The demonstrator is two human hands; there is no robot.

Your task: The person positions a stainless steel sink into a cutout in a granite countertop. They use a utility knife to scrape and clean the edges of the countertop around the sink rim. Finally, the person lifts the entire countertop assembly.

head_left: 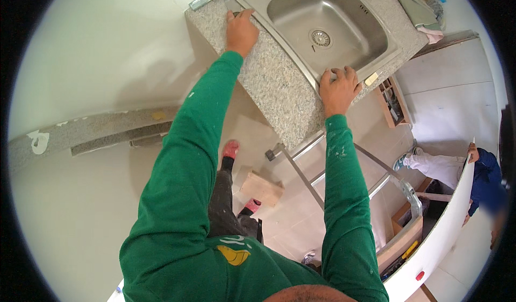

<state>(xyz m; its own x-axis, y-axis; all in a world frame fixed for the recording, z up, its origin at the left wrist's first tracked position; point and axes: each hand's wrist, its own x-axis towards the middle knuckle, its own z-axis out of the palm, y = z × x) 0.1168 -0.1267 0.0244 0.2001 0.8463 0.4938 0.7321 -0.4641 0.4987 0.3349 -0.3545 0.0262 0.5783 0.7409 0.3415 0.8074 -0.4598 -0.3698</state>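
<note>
A steel sink (344, 46) sits in a speckled grey countertop (279, 87) at the top of the head view. My left hand (242, 33) is at the sink's far left corner, fingers curled over a small dark thing that I cannot make out. At the near corner my right hand (339, 91) has its bent fingers hooked over the sink's rim, the palm over the counter's front edge. A narrow metal edge runs along the rim between both hands. Beside my right hand lies a small pale piece (372, 78) on the rim.
A metal stepladder (317, 178) stands below the counter. A wooden block (262, 189) lies on the floor by red shoes (231, 148). Grey stone strips (121, 139) lean along the left wall. At right, another person (486, 175) holds a white panel (446, 232) near open drawers (393, 105).
</note>
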